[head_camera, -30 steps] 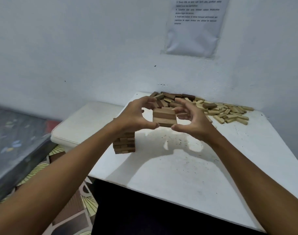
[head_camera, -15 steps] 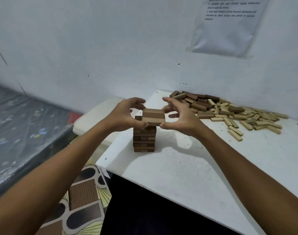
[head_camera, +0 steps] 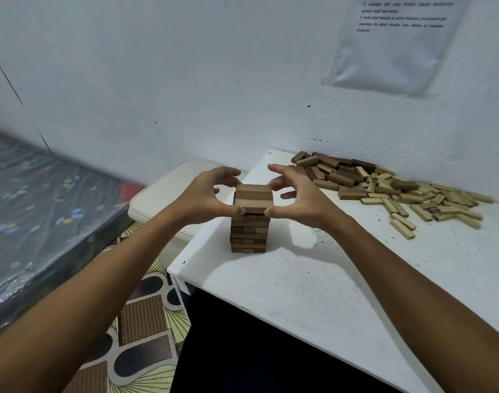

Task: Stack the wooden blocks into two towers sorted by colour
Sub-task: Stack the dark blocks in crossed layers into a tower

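A tower of dark brown blocks (head_camera: 249, 232) stands near the left edge of the white table (head_camera: 313, 287). Resting on its top is a row of three brown blocks (head_camera: 254, 198), pinched from both sides. My left hand (head_camera: 211, 198) presses the left ends and my right hand (head_camera: 296, 198) presses the right ends, thumbs low and fingers curled over the back. A loose pile of dark and pale blocks (head_camera: 384, 185) lies against the wall at the back right. No second tower is in view.
A white cushioned stool (head_camera: 163, 199) stands just left of the table. A mattress in dark plastic (head_camera: 38, 211) lies further left on a patterned floor (head_camera: 140, 321). A paper sheet (head_camera: 395, 41) hangs on the white wall.
Both hands carried the row of three blocks from mid-table leftward and lowered it onto the top of the dark tower. The view has swung left with them.
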The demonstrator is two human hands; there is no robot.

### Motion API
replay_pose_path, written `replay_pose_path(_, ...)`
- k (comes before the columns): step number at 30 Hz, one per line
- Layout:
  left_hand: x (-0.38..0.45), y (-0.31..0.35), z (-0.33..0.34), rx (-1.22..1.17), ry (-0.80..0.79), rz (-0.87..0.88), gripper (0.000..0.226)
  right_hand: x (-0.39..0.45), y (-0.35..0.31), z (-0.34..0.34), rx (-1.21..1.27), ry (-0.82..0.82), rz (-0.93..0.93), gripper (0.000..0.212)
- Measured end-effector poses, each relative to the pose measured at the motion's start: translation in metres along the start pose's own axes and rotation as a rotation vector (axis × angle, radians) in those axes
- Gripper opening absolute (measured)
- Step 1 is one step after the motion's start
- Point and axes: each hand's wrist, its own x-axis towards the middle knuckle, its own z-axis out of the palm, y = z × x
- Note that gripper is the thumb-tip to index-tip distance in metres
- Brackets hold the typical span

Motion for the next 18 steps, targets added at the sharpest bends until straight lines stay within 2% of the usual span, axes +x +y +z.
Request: replay_pose_path(18,-0.0020,-0.0058,-0.0005,0.009,-0.004,0.003,0.097,-0.0001,0.0011,0.0040,-0.029,-0.003,-0.009,0.087)
